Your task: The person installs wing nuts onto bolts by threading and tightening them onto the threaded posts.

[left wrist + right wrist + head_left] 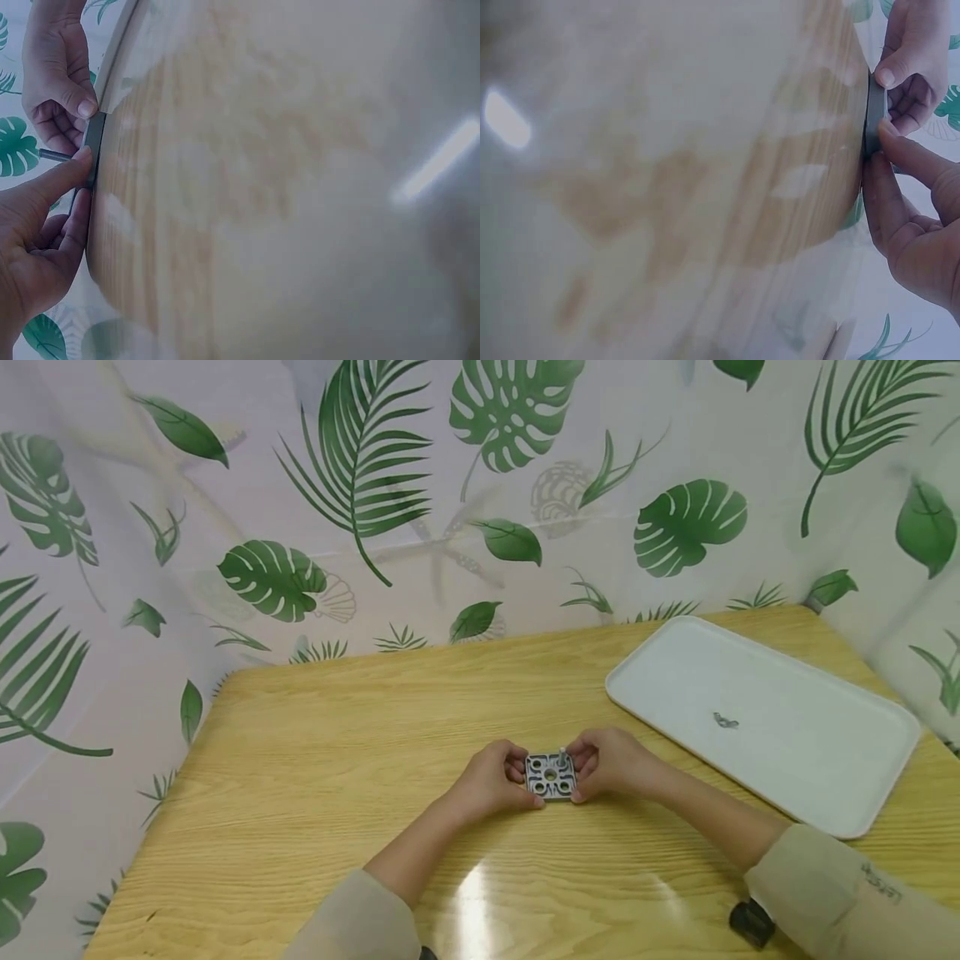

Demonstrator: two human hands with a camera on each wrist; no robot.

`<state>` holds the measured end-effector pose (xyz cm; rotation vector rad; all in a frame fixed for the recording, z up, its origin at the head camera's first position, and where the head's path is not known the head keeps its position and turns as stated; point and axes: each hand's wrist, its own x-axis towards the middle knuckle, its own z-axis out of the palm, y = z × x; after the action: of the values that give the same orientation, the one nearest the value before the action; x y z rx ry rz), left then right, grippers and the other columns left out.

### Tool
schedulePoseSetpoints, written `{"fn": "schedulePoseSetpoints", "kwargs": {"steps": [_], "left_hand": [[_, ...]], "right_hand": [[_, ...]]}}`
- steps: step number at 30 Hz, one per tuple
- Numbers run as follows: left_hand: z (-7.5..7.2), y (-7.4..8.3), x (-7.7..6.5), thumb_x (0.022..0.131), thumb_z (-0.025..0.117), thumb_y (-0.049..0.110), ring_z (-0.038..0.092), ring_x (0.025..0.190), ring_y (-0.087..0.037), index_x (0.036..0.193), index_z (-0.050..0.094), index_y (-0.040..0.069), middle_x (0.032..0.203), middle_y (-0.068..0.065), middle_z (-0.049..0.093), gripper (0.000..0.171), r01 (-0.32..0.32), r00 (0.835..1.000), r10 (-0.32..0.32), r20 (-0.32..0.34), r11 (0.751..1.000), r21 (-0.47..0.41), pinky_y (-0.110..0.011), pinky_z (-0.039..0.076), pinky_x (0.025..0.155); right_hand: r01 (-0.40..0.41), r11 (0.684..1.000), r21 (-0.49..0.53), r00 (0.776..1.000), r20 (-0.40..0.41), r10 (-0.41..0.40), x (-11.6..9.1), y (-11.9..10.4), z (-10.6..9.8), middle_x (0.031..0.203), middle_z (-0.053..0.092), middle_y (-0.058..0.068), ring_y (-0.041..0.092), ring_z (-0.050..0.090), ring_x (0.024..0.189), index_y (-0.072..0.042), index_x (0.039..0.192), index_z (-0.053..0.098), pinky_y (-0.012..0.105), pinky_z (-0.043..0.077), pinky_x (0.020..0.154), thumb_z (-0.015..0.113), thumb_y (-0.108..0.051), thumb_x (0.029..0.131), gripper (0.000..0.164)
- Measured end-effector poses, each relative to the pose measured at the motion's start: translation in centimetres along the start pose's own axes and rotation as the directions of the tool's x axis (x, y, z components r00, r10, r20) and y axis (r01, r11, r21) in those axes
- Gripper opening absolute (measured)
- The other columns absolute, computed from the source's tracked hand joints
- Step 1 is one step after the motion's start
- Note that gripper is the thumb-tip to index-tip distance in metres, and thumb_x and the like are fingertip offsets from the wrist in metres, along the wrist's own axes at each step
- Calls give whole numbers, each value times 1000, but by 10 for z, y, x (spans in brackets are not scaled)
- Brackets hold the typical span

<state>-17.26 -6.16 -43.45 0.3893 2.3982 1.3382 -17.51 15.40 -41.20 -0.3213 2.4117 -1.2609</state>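
Grey plate (pixel 552 784), square, round-holed; metal rod (pixel 562 757) upright

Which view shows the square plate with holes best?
The head view: it faces the square plate, showing its holes and the peg. The left wrist view shows the plate edge-on, peg jutting out; the right wrist view shows mostly the plate's edge, partly covered by fingers.
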Motion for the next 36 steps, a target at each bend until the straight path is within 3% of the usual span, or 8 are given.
{"fn": "schedulePoseSetpoints", "kwargs": {"steps": [11,19,26,36], "left_hand": [[3,2,1,62,89,10,55,81,-10,113,55,1,93,-2,58,62,-37,998,37,47,999,2,-19,50,72],[0,0,3,60,90,12,55,81,-9,121,52,1,94,-1,56,73,-47,992,44,115,999,22,-18,50,73],[-3,1,4,60,90,13,54,81,-9,119,53,2,94,0,56,70,-53,992,48,114,997,47,-18,49,73],[-3,1,2,60,90,13,55,82,-10,119,54,2,94,-1,58,69,-45,994,44,103,999,12,-19,50,73]], "right_hand": [[-18,1000,-3,1000,10,18,-6,4,-1,91,61,14,15,62,76,15,113,54,27,56,70,85,1,60,63],[-10,1000,-22,999,47,11,-4,5,-2,90,61,14,16,62,77,13,110,55,28,55,70,86,-1,60,61],[-7,1000,-17,999,48,8,-4,2,-3,91,61,14,16,62,77,13,110,54,28,55,71,85,-1,60,61],[-3,1000,-3,999,50,3,-6,1,-2,91,60,14,16,62,77,13,111,54,27,55,70,85,-1,61,60]]}}
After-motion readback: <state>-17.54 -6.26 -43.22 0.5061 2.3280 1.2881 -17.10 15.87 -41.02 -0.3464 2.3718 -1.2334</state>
